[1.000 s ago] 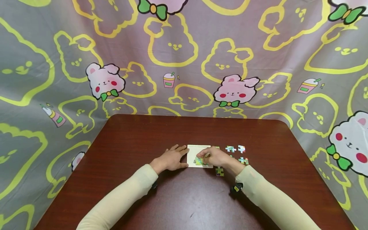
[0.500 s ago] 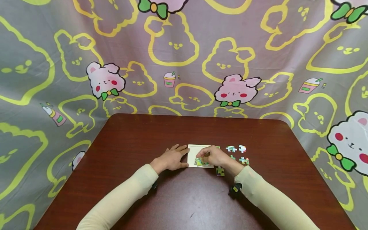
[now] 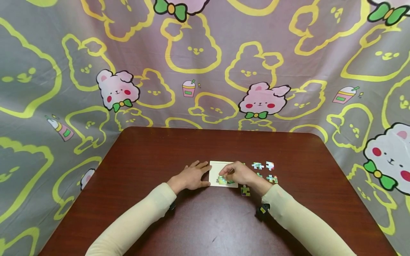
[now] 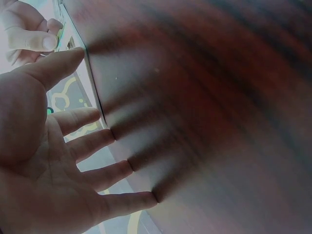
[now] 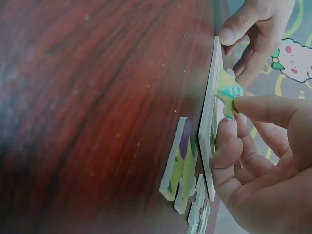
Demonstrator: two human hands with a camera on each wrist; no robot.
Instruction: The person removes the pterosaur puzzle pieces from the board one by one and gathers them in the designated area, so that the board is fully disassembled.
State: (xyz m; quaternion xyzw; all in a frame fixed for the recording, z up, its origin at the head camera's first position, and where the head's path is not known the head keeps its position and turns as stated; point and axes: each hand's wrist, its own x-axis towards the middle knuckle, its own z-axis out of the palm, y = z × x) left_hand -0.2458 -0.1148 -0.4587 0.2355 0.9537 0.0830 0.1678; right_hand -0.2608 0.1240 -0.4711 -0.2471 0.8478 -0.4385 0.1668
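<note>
A cream puzzle board (image 3: 214, 168) lies on the table in the head view. My left hand (image 3: 190, 177) rests at its left side with fingers spread, the thumb and index finger by the board's edge. Over the board, my right hand (image 3: 241, 174) pinches a green and yellow jigsaw piece (image 5: 228, 91) between thumb and fingers. In the right wrist view this piece is raised at an angle to the board. Something green shows on the board under the right hand, largely hidden by its fingers. A loose jigsaw piece (image 3: 245, 191) lies just off the board's near right corner.
Several more loose jigsaw pieces lie right of the board, among them a piece with red (image 3: 270, 165) and a greenish piece (image 3: 257, 166); some are partly behind the right hand. The brown table (image 3: 153, 149) meets a patterned curtain (image 3: 205, 64) at the back and sides.
The pinched jigsaw piece has turned slightly over the board, with small movements of the right fingers. My left hand has stayed in place.
</note>
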